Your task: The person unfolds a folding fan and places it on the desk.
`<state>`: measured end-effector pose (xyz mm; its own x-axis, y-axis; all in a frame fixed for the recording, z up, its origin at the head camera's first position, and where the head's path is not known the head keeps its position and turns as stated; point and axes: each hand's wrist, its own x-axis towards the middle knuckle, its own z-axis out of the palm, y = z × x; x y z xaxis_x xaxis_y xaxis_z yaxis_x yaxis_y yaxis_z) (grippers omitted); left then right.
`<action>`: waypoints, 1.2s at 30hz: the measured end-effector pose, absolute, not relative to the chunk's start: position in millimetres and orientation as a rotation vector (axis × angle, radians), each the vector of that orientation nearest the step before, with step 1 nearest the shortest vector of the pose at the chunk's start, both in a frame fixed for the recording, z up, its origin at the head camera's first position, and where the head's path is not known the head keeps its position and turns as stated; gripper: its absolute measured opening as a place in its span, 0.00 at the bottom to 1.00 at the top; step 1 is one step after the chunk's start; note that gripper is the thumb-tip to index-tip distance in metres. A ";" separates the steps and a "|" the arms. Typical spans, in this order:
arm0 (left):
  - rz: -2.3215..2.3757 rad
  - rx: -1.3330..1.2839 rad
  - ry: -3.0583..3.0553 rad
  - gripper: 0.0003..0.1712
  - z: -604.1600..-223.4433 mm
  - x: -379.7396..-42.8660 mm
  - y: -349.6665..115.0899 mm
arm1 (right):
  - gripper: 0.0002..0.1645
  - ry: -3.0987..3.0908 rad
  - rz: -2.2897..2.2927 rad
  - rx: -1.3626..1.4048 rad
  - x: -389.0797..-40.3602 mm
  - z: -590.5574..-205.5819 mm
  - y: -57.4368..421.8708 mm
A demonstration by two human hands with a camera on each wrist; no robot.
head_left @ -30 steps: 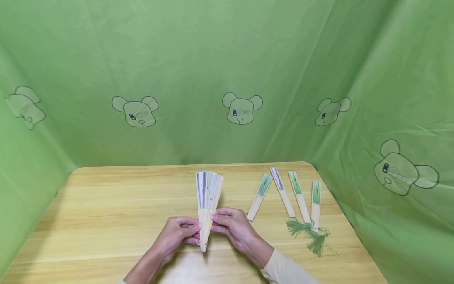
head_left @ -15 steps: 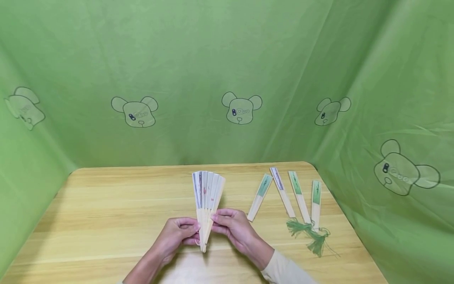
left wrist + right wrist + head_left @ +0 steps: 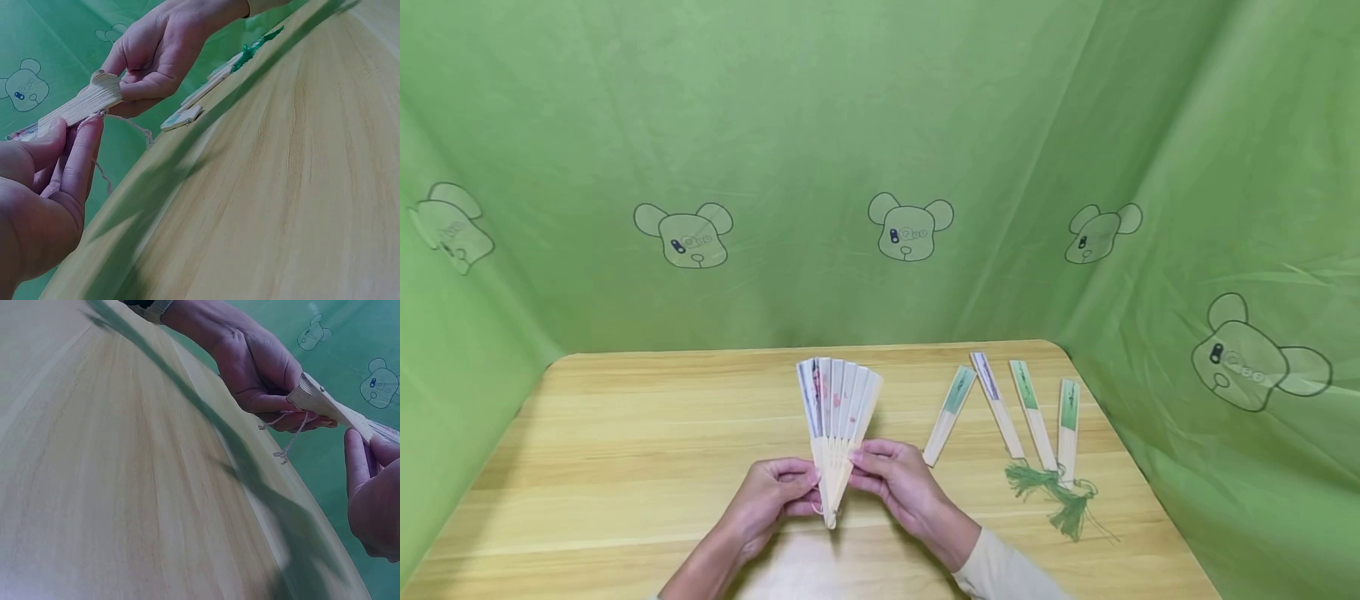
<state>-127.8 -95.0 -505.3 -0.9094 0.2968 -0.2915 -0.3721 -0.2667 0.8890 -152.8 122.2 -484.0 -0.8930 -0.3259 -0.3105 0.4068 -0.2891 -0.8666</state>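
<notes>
L side of table point(image 3: 625, 450): free access. Ctr: spread fan point(image 3: 841, 408) obstructs. R: 4 folded fans point(image 3: 997, 407) w/ tassels point(image 3: 1070, 510) obstruct. Far limit: green cloth point(image 3: 790, 125).

1. Wooden table point(image 3: 625, 533), beneath the fingers point(image 3: 880, 449).
2. Four folded fans point(image 3: 1034, 421), right of the fingers.
3. Green tassels point(image 3: 1071, 510), right of the fingers, by two fans' near ends.
4. Green curtain point(image 3: 805, 108) with bear heads point(image 3: 910, 242), beyond the fingers.

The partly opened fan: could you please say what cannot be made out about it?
Head view: full design of the fan, hidden in folds.
Left wrist view: part of the fan, behind the left hand.
Right wrist view: its top, cut off by the right edge.
</notes>
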 end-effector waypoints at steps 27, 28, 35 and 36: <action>2.309 -0.189 1.479 0.11 -503.2 -126.0 -94.6 | 0.21 1.513 -2.265 0.167 -151.6 -482.4 123.8; 2.312 -0.192 1.479 0.11 -503.1 -125.7 -94.7 | 0.21 1.513 -2.267 0.167 -151.6 -482.1 123.9; 2.346 -0.207 1.468 0.12 -504.9 -125.2 -95.8 | 0.22 1.525 -2.272 0.170 -150.6 -481.3 124.5; 2.350 -0.207 1.468 0.12 -505.1 -125.2 -95.9 | 0.23 1.527 -2.273 0.169 -150.5 -481.5 124.6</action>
<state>-125.2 -95.9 -505.1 -0.9241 0.2243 -0.3095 -0.3766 -0.3950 0.8380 -150.5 124.6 -481.5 -0.9144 -0.2552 -0.3142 0.3873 -0.3261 -0.8623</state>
